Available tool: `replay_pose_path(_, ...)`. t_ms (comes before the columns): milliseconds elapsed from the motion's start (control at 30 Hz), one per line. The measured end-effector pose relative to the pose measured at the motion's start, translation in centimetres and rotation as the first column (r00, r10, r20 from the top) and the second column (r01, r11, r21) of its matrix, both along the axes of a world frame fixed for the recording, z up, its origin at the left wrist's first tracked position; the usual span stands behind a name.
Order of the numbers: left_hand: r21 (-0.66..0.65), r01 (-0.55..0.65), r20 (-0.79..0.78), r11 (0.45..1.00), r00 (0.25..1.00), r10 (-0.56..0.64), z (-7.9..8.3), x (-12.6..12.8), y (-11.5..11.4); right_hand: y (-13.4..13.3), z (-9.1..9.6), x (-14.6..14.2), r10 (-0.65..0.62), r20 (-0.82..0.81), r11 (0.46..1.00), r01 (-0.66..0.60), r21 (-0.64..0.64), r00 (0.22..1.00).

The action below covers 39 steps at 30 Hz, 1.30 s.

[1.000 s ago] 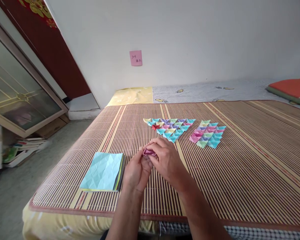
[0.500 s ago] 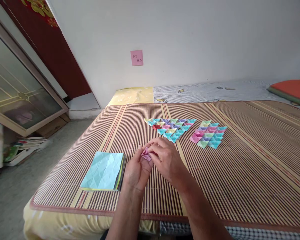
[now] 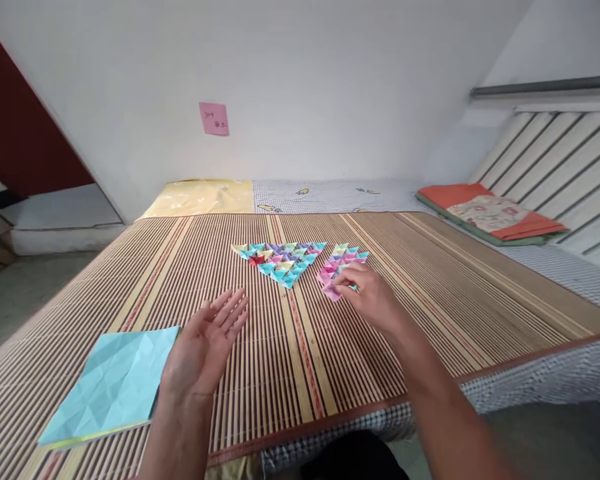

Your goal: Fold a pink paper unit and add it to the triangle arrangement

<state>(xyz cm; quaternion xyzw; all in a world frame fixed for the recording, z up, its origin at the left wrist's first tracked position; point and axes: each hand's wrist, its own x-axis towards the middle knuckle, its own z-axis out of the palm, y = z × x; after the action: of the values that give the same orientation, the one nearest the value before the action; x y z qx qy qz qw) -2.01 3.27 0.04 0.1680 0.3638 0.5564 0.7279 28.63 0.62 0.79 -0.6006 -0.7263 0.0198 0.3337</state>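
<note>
My right hand (image 3: 367,293) pinches a small pink folded paper boat (image 3: 331,292) at the near edge of the right cluster of folded papers (image 3: 341,253). Part of that cluster is hidden behind my fingers, and I cannot tell whether the pink piece rests on the mat. Palm up, my left hand (image 3: 205,343) is open and holds nothing, its fingers stretched out above the mat. Beyond it sits a larger triangular cluster of colourful folded papers (image 3: 280,260), with one red piece among blue, purple and yellow ones. Beside my left wrist lies a stack of creased light-blue paper (image 3: 113,383).
A striped bamboo mat (image 3: 260,373) covers the bed. At the far right is a folded orange and green cloth (image 3: 495,210) before a white slatted headboard (image 3: 570,180). A pink note (image 3: 214,119) with handwriting sticks to the wall.
My hands have parted. The right one has carried the pink paper boat from my left palm to the right cluster. My left fingers have straightened, and the view has turned right.
</note>
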Motion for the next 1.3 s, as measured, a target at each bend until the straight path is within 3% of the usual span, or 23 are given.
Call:
replay_pose_path(167,-0.003,0.005,-0.048,1.0,0.999,-0.005,0.2,0.5,-0.1,0.3,-3.8,6.7,-0.104,0.111,0.993,0.109,-0.035,0.988)
replay_pose_path(300,-0.021,-0.016,-0.075,1.0,0.997,0.015,0.2,0.7,0.1,1.4,-6.8,8.2,-0.147,0.141,0.986,0.156,-0.059,0.979)
replay_pose_path(467,-0.038,-0.034,-0.081,0.999,0.996,0.031,-0.1,0.8,0.3,2.8,-8.9,8.7,-0.163,0.16,0.982,0.176,-0.068,0.973)
replay_pose_path(733,-0.07,-0.061,-0.081,0.996,0.995,0.055,-0.3,1.0,0.6,3.7,-10.3,8.8,-0.174,0.189,0.979,0.19,-0.069,0.966)
replay_pose_path(1300,-0.066,-0.041,-0.081,0.997,0.996,0.035,-0.6,0.8,0.5,4.9,-10.8,9.0,-0.171,0.211,0.979,0.189,-0.069,0.962)
